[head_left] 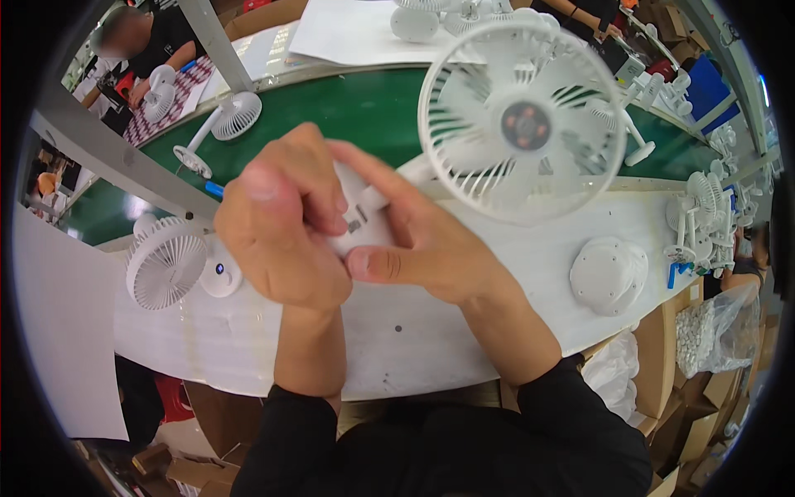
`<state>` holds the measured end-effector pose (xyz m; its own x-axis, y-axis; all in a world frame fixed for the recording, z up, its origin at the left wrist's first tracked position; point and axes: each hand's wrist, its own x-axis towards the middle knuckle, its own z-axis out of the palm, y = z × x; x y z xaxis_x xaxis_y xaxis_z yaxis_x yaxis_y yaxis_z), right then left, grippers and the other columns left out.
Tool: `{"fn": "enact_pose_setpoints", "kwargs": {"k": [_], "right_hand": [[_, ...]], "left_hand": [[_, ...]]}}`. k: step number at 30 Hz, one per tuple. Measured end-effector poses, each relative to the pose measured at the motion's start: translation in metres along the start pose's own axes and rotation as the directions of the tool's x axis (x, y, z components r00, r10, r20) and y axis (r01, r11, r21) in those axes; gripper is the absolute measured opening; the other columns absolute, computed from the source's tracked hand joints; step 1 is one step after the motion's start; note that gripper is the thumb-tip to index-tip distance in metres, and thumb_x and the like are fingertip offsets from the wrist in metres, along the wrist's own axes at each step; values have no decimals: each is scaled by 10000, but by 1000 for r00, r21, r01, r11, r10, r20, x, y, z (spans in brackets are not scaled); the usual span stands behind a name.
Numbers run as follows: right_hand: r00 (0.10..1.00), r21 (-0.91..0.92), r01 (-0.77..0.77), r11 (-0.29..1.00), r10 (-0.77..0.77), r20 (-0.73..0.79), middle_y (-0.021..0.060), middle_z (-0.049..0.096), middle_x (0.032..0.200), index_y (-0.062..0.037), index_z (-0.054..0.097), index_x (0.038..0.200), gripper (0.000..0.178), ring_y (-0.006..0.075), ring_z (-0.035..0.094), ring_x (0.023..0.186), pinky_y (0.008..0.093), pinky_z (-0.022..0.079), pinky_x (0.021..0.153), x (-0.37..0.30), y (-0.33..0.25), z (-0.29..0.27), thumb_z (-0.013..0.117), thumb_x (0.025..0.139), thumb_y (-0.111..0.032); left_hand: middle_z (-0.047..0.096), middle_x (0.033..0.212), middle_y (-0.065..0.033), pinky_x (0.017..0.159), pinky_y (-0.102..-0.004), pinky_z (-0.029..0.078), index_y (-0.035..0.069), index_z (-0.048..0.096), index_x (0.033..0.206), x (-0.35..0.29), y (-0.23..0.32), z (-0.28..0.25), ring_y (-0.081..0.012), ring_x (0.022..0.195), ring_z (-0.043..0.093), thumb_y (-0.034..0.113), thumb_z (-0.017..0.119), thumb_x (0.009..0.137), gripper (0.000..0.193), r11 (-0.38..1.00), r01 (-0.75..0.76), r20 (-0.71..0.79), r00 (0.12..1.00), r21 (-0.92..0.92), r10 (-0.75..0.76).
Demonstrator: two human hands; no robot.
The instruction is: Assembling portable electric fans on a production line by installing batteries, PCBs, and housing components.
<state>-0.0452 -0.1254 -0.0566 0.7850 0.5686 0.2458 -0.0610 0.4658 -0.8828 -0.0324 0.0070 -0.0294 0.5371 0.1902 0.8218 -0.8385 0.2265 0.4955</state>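
A white desk fan (464,178) is held above the table in front of me. Its round caged head (527,124) tilts up to the right, with blurred blades and a dark centre. My right hand (431,240) wraps around the white base, its thumb lying on the near side. Curled against the other side of that base, the fingertips of my left hand (286,219) press beside small dark slots (356,222). Whether a small part sits between those left fingers is hidden.
Another white fan (168,263) stands at the left, and a white round base (609,276) lies at the right. Beyond is a green belt (331,103) with a fan (236,116) on it. A grey post (124,153) rises at left. Co-workers sit farther off.
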Motion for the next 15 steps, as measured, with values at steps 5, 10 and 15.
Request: {"fn": "enact_pose_setpoints", "kwargs": {"k": [5,10,15], "right_hand": [[993,-201,112,973,-103,53,175,449,1433,-15,234,1548,1021,273,426,1304,338,294,1106,18,7,-4,813,723,-173],[992,-153,87,984,-72,100,178,390,1490,-29,203,1560,1093,280,383,1346,367,259,1129,19,6,1,836,683,-188],[999,-173,-5,985,14,50,181,342,1531,-43,185,1568,1139,287,356,1369,383,242,1140,13,0,1,847,655,-201]], "left_hand": [[461,564,-21,580,-253,305,80,509,715,10,-3,-4,-137,584,371,287,314,1043,434,993,83,-57,994,-82,-88],[477,578,-31,598,-264,311,75,512,705,8,-5,-11,-142,597,378,294,310,1038,447,976,151,-70,984,-154,-163],[481,585,-34,612,-275,322,77,508,687,-1,-7,-11,-148,599,381,318,284,1039,482,991,71,32,997,-114,-68]]}}
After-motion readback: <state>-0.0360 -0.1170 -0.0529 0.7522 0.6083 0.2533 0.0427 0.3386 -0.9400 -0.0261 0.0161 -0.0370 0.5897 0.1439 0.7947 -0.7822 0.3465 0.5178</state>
